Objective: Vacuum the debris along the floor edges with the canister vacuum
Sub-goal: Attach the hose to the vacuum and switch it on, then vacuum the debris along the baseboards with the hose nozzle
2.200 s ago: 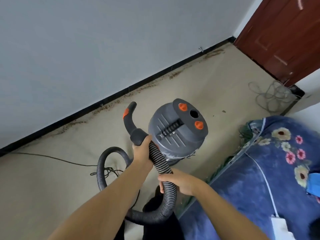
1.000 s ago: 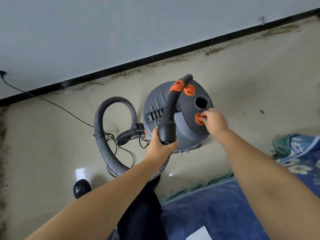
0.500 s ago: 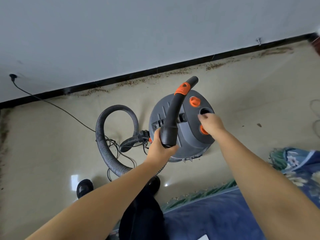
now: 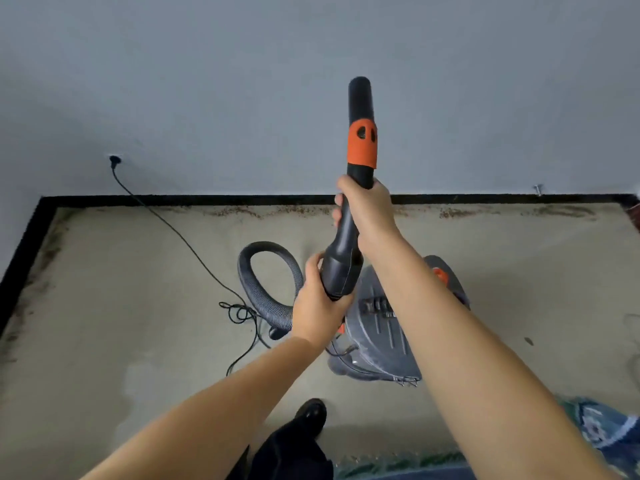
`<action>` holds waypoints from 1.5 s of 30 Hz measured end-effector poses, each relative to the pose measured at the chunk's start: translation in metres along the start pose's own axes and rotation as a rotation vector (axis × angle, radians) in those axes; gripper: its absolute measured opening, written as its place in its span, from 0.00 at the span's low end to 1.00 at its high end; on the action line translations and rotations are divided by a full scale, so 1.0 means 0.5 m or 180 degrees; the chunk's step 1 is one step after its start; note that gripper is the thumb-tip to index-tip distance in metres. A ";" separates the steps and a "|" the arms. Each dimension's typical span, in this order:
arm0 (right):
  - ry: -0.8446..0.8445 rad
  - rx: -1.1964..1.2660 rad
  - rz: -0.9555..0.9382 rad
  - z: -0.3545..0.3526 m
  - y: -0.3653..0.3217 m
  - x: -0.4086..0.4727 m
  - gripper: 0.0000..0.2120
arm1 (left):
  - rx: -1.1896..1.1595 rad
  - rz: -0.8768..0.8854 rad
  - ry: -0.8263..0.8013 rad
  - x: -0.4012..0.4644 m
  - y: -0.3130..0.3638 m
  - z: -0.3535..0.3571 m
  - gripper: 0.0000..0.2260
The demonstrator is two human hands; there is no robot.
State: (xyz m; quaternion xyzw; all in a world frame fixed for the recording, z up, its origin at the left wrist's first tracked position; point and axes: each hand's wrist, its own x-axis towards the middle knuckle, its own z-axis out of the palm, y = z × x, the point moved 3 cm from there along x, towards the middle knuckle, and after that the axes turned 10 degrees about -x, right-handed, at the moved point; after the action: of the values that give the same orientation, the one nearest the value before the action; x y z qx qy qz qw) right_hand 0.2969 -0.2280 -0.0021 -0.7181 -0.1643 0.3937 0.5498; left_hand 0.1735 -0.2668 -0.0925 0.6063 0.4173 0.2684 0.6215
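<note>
I hold the black hose handle (image 4: 360,140), with its orange collar, raised and pointing up toward the wall. My left hand (image 4: 317,303) grips its thick lower cuff. My right hand (image 4: 367,209) is wrapped around the handle just below the orange collar. The grey canister vacuum (image 4: 381,334) stands on the floor under my arms, partly hidden by them. Its ribbed hose (image 4: 256,282) loops on the floor to the left. Brown debris (image 4: 263,212) lies in a line along the black baseboard at the far wall.
A black power cord (image 4: 180,237) runs from a wall socket (image 4: 115,159) across the floor to a tangle beside the hose. More dirt lines the left baseboard (image 4: 24,271). A blue patterned rug (image 4: 595,431) lies at the lower right. My black shoe (image 4: 308,415) is near the bottom.
My right hand left the canister's top and took hold of the hose handle. Both hands lifted the handle upward, and my view rose to face the wall squarely.
</note>
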 end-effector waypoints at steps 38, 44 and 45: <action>-0.4462 -0.2683 -0.0111 1.636 0.403 -0.268 0.09 | -0.1993 -0.1783 0.3245 -0.045 -0.441 -1.321 0.10; -0.4609 -0.3033 0.0038 1.702 0.644 -0.220 0.07 | -0.2352 -0.1898 0.3395 -0.022 -0.680 -1.330 0.06; -0.4638 -0.3101 0.0025 1.711 0.695 -0.213 0.07 | -0.2429 -0.1893 0.3424 -0.020 -0.729 -1.327 0.06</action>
State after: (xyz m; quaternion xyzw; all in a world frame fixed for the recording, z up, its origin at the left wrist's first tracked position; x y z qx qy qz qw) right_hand -0.4776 0.1468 -0.3536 -0.4435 -0.6220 0.6424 -0.0612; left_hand -0.4546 0.0321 -0.3915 -0.0081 0.6899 0.4761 0.5452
